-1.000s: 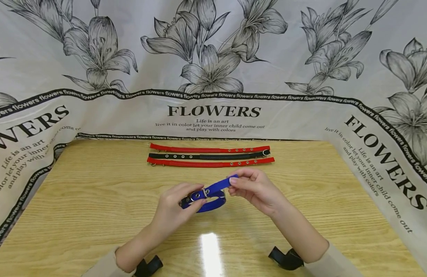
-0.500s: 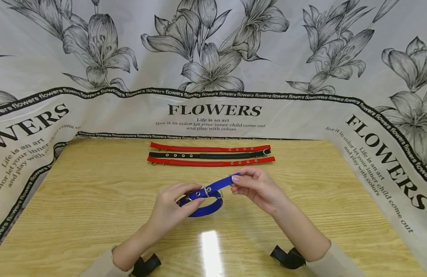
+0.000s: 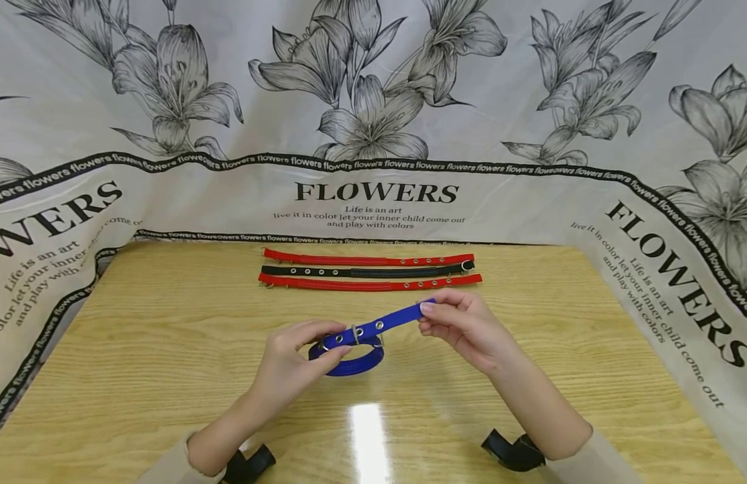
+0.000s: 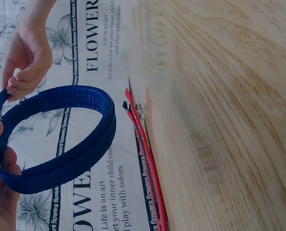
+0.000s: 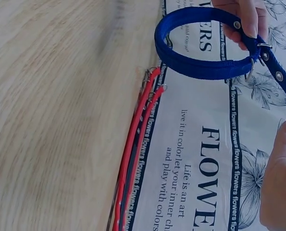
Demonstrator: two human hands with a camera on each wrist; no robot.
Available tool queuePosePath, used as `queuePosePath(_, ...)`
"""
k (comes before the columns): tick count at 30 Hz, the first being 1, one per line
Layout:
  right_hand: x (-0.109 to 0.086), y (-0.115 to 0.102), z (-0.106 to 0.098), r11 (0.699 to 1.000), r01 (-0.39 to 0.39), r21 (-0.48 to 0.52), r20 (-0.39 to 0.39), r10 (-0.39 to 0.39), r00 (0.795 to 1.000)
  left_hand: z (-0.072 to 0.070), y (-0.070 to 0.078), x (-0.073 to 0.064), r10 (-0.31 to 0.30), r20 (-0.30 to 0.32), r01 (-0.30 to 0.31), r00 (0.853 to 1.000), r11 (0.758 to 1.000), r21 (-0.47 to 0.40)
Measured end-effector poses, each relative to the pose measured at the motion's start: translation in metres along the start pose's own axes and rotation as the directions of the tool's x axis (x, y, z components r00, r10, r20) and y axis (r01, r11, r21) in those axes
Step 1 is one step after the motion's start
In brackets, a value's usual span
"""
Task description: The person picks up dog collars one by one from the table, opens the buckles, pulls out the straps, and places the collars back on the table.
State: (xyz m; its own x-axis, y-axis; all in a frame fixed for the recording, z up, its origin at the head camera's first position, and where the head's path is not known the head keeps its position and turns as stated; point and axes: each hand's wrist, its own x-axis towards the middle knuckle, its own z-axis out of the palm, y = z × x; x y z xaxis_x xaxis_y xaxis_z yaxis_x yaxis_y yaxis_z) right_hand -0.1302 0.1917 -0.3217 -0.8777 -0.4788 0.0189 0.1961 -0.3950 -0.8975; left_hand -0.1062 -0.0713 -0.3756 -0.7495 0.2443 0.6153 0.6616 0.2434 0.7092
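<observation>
A blue collar (image 3: 355, 365) with metal eyelets is bent into a loop, its strap passed through the buckle (image 3: 355, 335). My left hand (image 3: 292, 355) pinches it beside the buckle, thumb below and fingers above. With thumb and fingers, my right hand (image 3: 464, 328) holds the free strap end, stretched out up and to the right. In the left wrist view the collar's loop (image 4: 80, 168) stands wide, with the strap end between the right fingers. The right wrist view shows the buckle, a D-ring (image 5: 250, 70) and eyelets on the strap.
Behind the hands, two red collars (image 3: 343, 260) (image 3: 343, 286) and a black collar (image 3: 379, 273) between them lie side by side on the wooden table (image 3: 167, 323). A white flower-printed cloth (image 3: 228, 202) rises at the back and sides.
My right hand has moved right, drawing more of the strap through the buckle, so another eyelet shows past it. My left hand has shifted slightly left, and the loop has become smaller.
</observation>
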Motion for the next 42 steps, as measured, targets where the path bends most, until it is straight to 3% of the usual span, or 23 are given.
queuePosePath(15,0.001,0.005,0.002,0.998,-0.07,-0.008,0.005,0.07,0.998,0.006,0.003,0.001,0.03,0.008,-0.029,1.0,0.999,-0.029)
queuePosePath(29,0.004,0.014,0.008,0.995,-0.104,0.001,-0.01,0.104,0.994,0.011,0.007,0.002,0.003,0.015,-0.002,1.0,0.998,-0.058)
queuePosePath(34,0.004,0.014,0.008,0.991,-0.115,-0.071,-0.045,0.112,0.993,0.012,0.008,0.003,-0.015,0.002,0.015,1.0,0.997,-0.081)
queuePosePath(37,0.004,0.015,0.003,0.963,-0.111,-0.246,-0.074,0.096,0.993,0.011,0.008,0.003,-0.084,0.003,0.084,0.996,0.99,-0.113)
queuePosePath(42,0.006,0.031,0.0,0.833,-0.091,-0.546,-0.049,0.077,0.996,0.009,0.009,0.003,-0.21,0.018,0.209,0.978,0.961,-0.182)
